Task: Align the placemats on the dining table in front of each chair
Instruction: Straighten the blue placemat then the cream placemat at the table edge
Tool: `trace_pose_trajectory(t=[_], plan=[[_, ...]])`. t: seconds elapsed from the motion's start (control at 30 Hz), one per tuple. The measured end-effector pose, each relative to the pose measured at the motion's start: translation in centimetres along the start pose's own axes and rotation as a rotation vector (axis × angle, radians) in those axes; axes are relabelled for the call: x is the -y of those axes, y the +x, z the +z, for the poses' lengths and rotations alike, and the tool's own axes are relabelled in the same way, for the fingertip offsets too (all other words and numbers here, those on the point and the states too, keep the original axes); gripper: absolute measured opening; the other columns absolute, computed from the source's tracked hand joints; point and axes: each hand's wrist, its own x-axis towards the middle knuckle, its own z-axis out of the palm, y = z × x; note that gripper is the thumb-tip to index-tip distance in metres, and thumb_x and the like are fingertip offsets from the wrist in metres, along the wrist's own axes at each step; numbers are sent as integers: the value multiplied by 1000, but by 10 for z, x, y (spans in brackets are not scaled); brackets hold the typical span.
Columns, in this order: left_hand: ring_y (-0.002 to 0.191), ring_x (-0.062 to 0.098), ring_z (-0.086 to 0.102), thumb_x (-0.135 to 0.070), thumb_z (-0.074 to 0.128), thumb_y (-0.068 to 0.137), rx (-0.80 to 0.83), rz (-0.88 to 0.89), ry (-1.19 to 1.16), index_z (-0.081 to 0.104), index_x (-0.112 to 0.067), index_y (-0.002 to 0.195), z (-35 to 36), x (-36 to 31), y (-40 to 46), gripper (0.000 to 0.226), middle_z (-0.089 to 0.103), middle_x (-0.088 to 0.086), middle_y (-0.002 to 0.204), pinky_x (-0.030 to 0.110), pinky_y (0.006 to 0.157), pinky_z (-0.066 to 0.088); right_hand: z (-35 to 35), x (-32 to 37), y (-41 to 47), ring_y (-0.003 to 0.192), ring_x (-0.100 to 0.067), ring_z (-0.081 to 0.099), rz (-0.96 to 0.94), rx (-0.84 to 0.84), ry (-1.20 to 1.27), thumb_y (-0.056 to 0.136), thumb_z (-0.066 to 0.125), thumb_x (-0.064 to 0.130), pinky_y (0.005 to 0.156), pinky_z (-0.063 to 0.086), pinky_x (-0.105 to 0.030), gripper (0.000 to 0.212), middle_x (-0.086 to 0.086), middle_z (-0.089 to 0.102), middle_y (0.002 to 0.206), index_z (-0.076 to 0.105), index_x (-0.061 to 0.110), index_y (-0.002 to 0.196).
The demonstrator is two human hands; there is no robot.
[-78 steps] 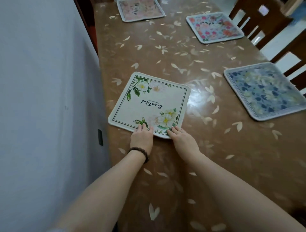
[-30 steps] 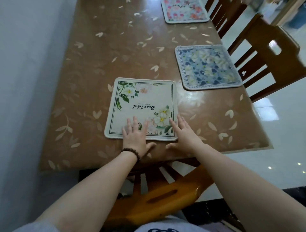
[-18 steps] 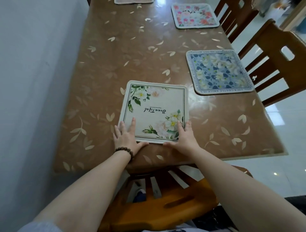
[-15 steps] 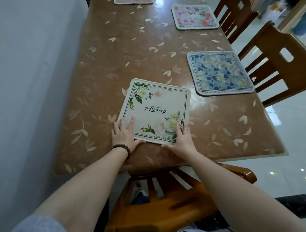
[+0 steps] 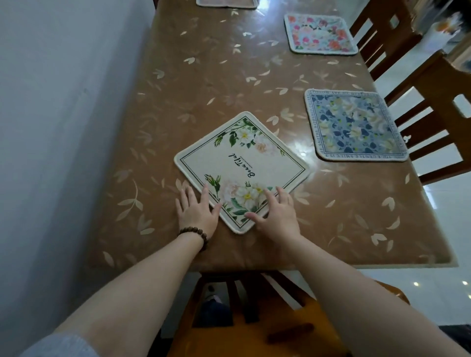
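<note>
A cream placemat [image 5: 242,165] with white flowers and the word "Beautiful" lies on the brown dining table [image 5: 204,76], turned like a diamond with one corner pointing at me. My left hand [image 5: 197,211] lies flat with spread fingers against the mat's near-left edge. Flat on the near corner rests my right hand [image 5: 276,214], fingers spread over the printed flowers. A blue floral placemat [image 5: 354,124] lies squarely at the right edge, a pink floral placemat [image 5: 319,34] farther back, and a fourth mat [image 5: 226,3] shows at the top edge.
A grey wall [image 5: 63,127] runs close along the table's left side. An orange-brown wooden chair [image 5: 249,318] stands below me at the table's near end. Two dark wooden chairs [image 5: 433,107] stand along the right side over a shiny white floor.
The cream placemat has rotated from roughly square with the table's near edge to a diamond. Both hands stayed at its near side, now flanking the near corner.
</note>
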Motion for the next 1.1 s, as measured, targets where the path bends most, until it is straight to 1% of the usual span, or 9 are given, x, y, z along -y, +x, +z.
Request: trace_pose_trajectory(t=[0.1,0.23,0.43,0.53,0.67,0.8,0.9,1.0,1.1], plan=[[145,34,-3,-66,22,91,14,-20,-3,2,-33,151,7,-15,-10,71,3,17,159,49,116,-1,-27,-25,44,146,-26,-2,-25,51,-83,71,54,75,117,6,-44,97,-9,3,159,17,31,149],[145,33,-7,-66,23,91,2,-67,-41,1,-35,151,15,-25,-12,71,1,16,159,49,117,0,-48,-51,94,145,-28,-7,-35,46,-202,70,48,79,117,1,-43,100,-13,-3,159,12,32,150],[145,33,-8,-63,25,92,-36,-106,-21,3,-35,151,22,-32,-9,69,0,17,159,48,116,-5,-52,-64,127,144,-33,4,14,127,-152,70,49,80,116,12,-46,99,-12,9,158,15,32,149],[145,31,-8,-61,28,93,-43,-141,-81,5,-37,150,24,-35,-7,67,0,16,159,48,117,1,-47,-66,121,142,-33,10,0,89,-180,71,45,81,114,19,-46,94,-10,13,158,19,35,148],[146,30,2,-60,32,91,-99,-175,-153,13,-36,150,19,-39,1,66,8,16,158,49,116,11,-40,-67,104,142,-32,11,17,65,-185,73,38,82,114,22,-45,90,-9,16,157,22,35,147],[144,30,9,-60,34,91,-93,-177,-114,15,-34,150,5,-33,18,67,14,14,158,49,117,11,-32,-64,76,141,-31,12,62,38,-158,75,36,81,112,25,-46,85,-10,17,157,23,36,147],[142,31,13,-59,36,89,-59,-151,-90,11,-36,149,-6,-31,35,69,16,9,158,49,114,16,-23,-55,50,141,-33,11,112,43,-121,79,35,78,112,22,-46,80,-14,15,157,25,36,146],[138,31,20,-58,40,87,-15,-110,-84,8,-39,149,-17,-35,58,72,24,6,155,50,112,22,-13,-40,21,139,-36,12,172,58,-86,81,35,74,111,25,-46,74,-19,14,156,29,36,144],[137,31,23,-57,44,85,25,-34,-29,12,-41,148,-29,-42,84,72,27,3,154,50,109,24,-4,-28,-10,136,-38,15,203,78,-88,84,35,71,108,26,-46,70,-22,16,154,32,34,143]])
